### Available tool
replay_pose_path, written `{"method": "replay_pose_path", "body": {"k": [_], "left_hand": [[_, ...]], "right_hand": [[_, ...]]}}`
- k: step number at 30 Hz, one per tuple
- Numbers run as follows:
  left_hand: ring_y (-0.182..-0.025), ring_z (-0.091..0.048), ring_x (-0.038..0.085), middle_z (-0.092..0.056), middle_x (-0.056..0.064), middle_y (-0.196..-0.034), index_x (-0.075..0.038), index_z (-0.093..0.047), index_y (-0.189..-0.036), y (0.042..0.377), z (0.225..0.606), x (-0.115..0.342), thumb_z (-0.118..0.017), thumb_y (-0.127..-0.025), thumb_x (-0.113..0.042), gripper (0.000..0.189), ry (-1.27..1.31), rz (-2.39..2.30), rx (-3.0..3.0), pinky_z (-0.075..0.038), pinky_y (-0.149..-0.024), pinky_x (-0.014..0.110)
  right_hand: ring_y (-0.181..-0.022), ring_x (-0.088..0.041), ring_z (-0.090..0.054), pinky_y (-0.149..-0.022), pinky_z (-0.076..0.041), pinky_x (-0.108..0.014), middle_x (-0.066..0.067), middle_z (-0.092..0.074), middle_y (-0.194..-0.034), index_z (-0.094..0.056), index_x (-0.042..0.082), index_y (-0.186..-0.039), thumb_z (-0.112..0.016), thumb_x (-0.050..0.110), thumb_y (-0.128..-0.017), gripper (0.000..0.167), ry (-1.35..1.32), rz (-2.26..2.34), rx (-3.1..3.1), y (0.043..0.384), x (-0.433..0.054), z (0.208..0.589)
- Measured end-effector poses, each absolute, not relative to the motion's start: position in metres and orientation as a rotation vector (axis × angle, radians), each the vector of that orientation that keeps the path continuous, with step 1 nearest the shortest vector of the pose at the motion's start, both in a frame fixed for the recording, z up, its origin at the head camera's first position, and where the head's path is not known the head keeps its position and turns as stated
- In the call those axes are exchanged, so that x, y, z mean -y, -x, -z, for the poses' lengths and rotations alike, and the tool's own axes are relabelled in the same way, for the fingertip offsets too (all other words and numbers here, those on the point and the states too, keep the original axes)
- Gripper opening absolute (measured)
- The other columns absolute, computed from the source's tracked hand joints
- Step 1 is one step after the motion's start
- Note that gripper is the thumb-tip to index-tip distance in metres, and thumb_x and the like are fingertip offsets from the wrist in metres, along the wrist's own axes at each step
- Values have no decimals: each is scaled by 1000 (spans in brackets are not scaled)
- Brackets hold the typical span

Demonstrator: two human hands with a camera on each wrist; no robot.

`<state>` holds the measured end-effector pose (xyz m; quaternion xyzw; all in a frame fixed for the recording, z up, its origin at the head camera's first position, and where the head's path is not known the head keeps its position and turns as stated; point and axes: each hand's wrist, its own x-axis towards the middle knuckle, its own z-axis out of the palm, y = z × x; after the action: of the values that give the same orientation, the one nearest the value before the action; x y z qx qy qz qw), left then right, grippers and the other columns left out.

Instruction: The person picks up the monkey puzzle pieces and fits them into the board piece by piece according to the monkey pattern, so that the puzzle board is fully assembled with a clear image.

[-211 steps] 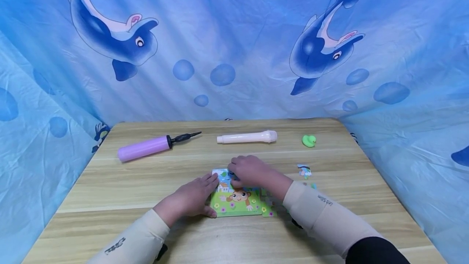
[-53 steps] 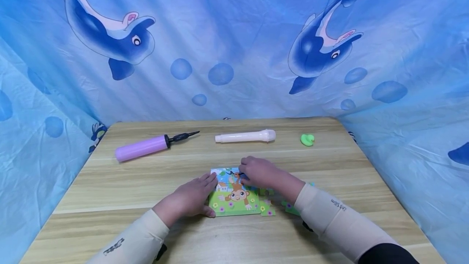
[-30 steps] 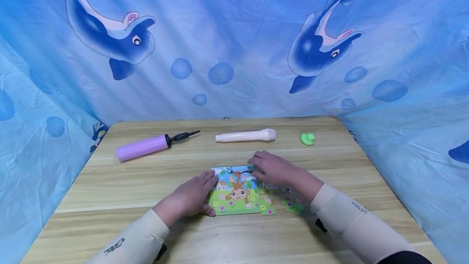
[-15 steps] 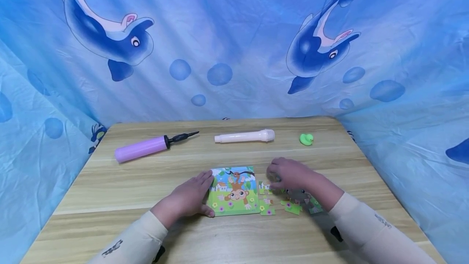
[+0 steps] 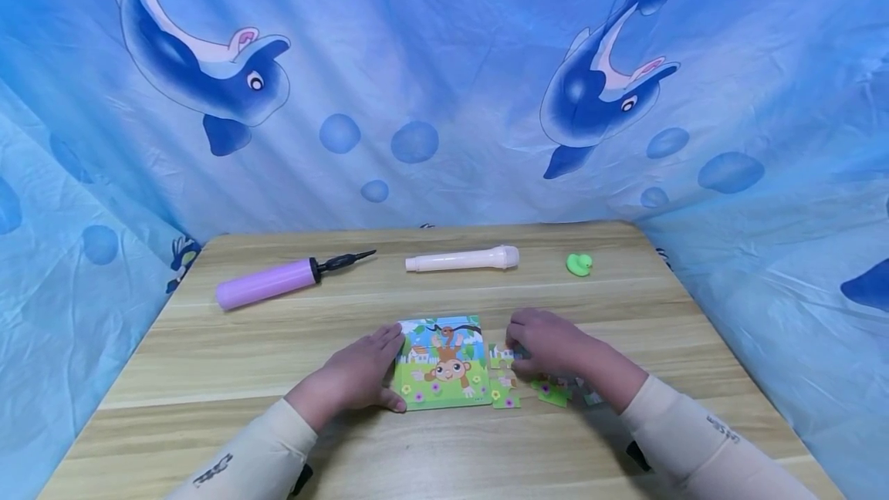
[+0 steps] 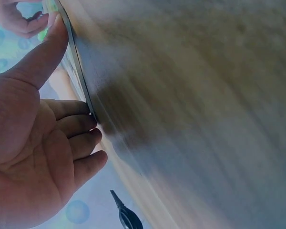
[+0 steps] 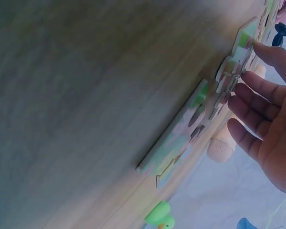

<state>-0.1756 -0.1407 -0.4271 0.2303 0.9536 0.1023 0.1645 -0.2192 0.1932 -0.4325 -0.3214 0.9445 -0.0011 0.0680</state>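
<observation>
A square jigsaw puzzle [image 5: 444, 376] with a monkey picture lies at the middle of the table. My left hand [image 5: 361, 373] rests along its left edge, thumb at the near corner; in the left wrist view the hand's fingers [image 6: 88, 164] look fairly straight against the thin edge. To the puzzle's right, my right hand [image 5: 556, 342] is over several loose jigsaw pieces [image 5: 552, 392], hiding part of them. Its thumb and loosely bent fingertips touch or nearly touch pieces [image 7: 236, 52] in the right wrist view; none is seen gripped.
Along the back of the wooden table [image 5: 444, 454] lie a purple hand pump [image 5: 267, 284] with a black nozzle, a pale pink toy microphone [image 5: 461, 259] and a green toy duck [image 5: 579, 265]. A blue dolphin-print curtain [image 5: 444, 83] hangs behind and at both sides.
My right hand has left the puzzle's upper right part and moved right and nearer, over the loose pieces. The puzzle's top section, partly covered earlier, now shows filled. My left hand has stayed.
</observation>
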Motion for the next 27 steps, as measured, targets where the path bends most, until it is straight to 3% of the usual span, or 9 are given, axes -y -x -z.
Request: {"method": "replay_pose_path", "body": {"k": [14, 27], "left_hand": [[-149, -23, 32, -25, 14, -161, -2, -33, -152, 175, 428, 141, -77, -72, -60, 108, -662, -260, -2720, -25, -121, 47], [-150, -21, 32, -23, 14, -162, -2, -31, -153, 178, 428, 141, -75, -72, -61, 109, -682, -232, -2720, -24, -121, 47]], "right_hand": [[-86, -8, -53, -82, -51, -33, 11, -59, -95, -68, 22, -98, -68, 47, -85, 28, 1100, -55, -2916, 220, -188, 420], [-88, -9, -54, -75, -51, -30, 9, -59, -95, -66, 19, -102, -65, 50, -88, 34, 1459, -136, -2825, 219, -130, 413]]}}
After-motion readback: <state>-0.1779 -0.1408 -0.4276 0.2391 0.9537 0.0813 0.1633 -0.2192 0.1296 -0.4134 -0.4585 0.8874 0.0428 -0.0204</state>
